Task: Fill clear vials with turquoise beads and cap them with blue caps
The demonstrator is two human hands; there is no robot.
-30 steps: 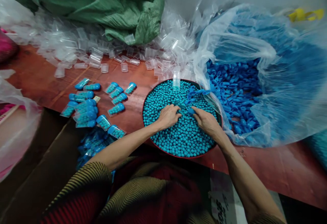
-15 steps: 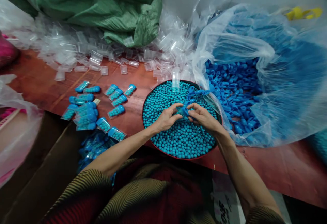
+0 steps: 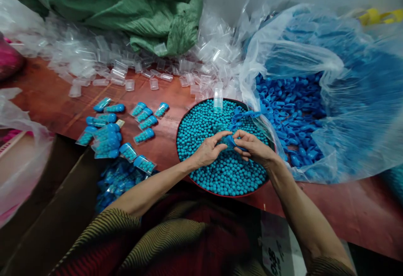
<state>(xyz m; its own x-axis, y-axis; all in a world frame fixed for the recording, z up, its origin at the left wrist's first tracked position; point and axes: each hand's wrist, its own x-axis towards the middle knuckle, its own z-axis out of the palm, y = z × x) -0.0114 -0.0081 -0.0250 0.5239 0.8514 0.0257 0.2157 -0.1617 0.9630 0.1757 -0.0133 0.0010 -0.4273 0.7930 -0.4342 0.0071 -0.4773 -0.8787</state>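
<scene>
Over a round red-rimmed tray (image 3: 179, 152) of turquoise beads (image 3: 229, 179), my two hands meet. My left hand (image 3: 209, 150) has thumb and fingers curved around what looks like a small clear plastic container, hard to make out against the beads. My right hand (image 3: 253, 146) pinches a blue plastic cap (image 3: 231, 141) at that container's end. Just beyond, several blue caps (image 3: 241, 116) lie on the beads at the tray's back right. A clear container (image 3: 218, 95) stands upright at the tray's back edge.
Capped bead-filled containers (image 3: 146, 134) lie left of the tray, with more in a pile (image 3: 118, 181) below the table edge. Loose clear containers (image 3: 119, 72) spread along the back under a green sack (image 3: 151, 11). A plastic bag (image 3: 333, 141) of blue caps stands right.
My hands have shifted slightly right and down, and the fingers of my right hand have closed further around the blue cap. The view has moved slightly; the surrounding items look unchanged.
</scene>
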